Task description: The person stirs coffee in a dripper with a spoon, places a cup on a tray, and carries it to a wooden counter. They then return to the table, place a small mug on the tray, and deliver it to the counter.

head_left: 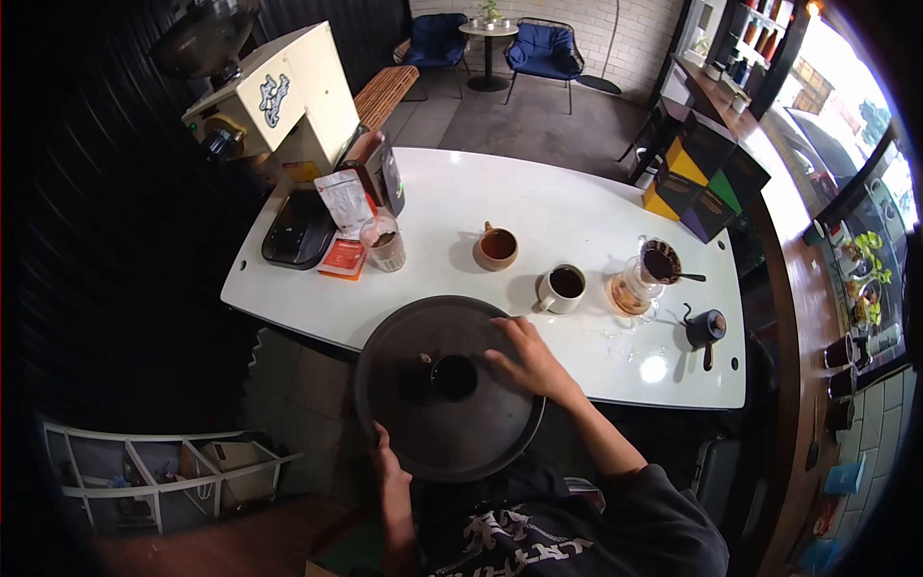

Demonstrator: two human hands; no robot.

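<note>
A round dark tray [481, 438] is held in front of my body, its far edge overlapping the white table's near edge. On it stands a dark cup [453, 377]. My left hand [389, 462] grips the tray's lower left rim, its fingers partly hidden beneath. Over the tray's right side, my right hand [527, 358] lies with fingers spread. A brown cup [497, 250] and a white mug [561, 288], both with dark liquid, stand on the table beyond the tray.
On the white table [452, 183] are a glass dripper set [635, 284], a black kettle [707, 328], a powder-filled cup [386, 247], a pouch [344, 200] and a black scale [299, 229]. A grinder [288, 96] stands left, stacked boxes [700, 173] right.
</note>
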